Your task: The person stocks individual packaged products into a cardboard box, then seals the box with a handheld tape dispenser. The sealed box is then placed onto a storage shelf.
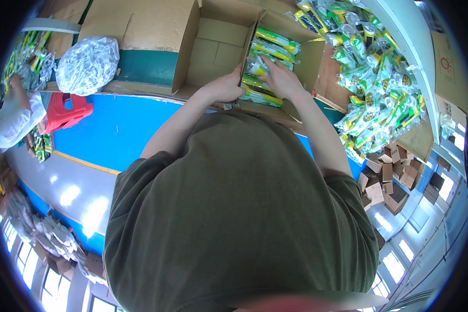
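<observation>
Where the right grip (283,80) rests, packets (256,66) partly hide

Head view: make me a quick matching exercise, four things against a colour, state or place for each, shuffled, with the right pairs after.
Things
1. Right hand
2. Left hand
3. Plastic stool
4. Round plastic bundle

Colour, state or place
A. Red
B. Translucent and crumpled
C. At wrapped green-and-yellow packs inside the right carton
D. At the edge between that carton and the left carton

Pairs: 1-C, 2-D, 3-A, 4-B
</observation>
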